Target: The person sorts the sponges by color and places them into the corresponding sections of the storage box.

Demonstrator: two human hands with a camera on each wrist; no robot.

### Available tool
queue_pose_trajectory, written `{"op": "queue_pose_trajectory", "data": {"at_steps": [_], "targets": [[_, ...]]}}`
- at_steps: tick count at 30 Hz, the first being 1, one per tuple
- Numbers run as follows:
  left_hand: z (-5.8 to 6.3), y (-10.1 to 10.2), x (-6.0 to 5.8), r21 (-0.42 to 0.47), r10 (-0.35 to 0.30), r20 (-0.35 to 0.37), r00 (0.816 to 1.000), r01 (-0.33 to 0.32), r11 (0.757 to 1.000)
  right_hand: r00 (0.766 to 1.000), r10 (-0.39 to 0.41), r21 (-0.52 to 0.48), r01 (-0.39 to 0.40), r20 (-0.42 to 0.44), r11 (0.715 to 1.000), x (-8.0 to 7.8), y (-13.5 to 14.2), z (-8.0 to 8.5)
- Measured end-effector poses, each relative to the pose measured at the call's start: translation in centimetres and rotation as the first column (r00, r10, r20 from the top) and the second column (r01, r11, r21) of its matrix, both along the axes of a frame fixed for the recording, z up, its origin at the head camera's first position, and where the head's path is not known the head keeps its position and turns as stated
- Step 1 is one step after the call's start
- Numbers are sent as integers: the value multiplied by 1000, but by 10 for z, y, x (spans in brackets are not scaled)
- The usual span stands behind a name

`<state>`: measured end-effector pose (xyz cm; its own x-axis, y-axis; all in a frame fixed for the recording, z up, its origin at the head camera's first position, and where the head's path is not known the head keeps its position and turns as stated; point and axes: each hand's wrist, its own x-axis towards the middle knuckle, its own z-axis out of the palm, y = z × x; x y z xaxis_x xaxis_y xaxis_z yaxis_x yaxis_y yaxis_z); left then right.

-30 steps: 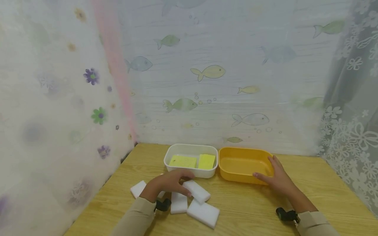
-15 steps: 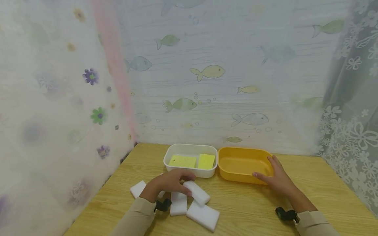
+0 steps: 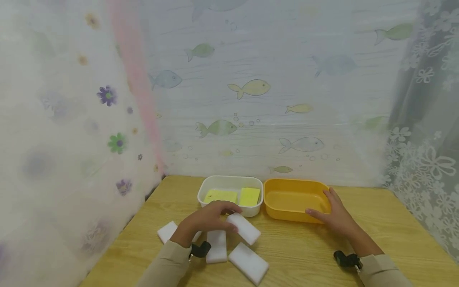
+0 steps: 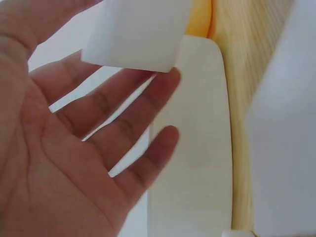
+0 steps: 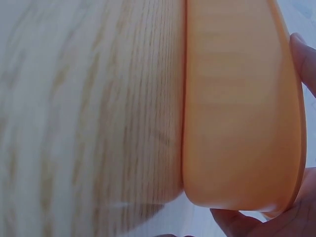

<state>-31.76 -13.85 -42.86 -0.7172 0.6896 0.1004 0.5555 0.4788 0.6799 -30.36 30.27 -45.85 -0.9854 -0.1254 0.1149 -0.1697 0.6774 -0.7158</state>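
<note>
My left hand (image 3: 209, 219) pinches a white sponge block (image 3: 245, 229) between thumb and fingers, just in front of the white tub (image 3: 234, 179). In the left wrist view the fingers lie behind the held block (image 4: 138, 37). More white sponge blocks lie on the table below: one (image 3: 249, 263) nearest me, one (image 3: 216, 249) beside it, one (image 3: 167, 232) at the left, and another mostly hidden by the hand. My right hand (image 3: 335, 217) grips the right end of the orange tub (image 3: 294, 215), thumb on the front rim and fingers at the right rim.
Two yellow sponges (image 3: 221, 196) lie inside the white tub, one at its left and one at its right. Both tubs stand side by side near the back of the wooden table (image 3: 305, 259). A fish-patterned curtain (image 3: 265, 119) hangs behind.
My left hand has raised the white sponge block slightly and moved it right, away from the blocks beneath. The nearest block has shifted slightly toward me and turned. My right hand stays on the orange tub.
</note>
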Motion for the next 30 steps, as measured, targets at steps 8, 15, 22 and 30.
{"op": "queue_pose_trajectory", "data": {"at_steps": [8,15,22,30], "targets": [[6,23,-9,43,84,-97,992,-80,996,1000,3,2,-3,-10,1000,-1,1,-3],[10,46,-16,144,152,-140,978,-132,981,1000,2,-8,-2,-12,1000,-2,1,-4],[15,71,-23,160,266,-192,945,-238,958,1000,-9,-1,9,-6,1000,-2,2,-4],[19,94,-31,137,315,-274,909,-287,948,1000,-13,5,13,-1,1000,-3,2,-4]]}}
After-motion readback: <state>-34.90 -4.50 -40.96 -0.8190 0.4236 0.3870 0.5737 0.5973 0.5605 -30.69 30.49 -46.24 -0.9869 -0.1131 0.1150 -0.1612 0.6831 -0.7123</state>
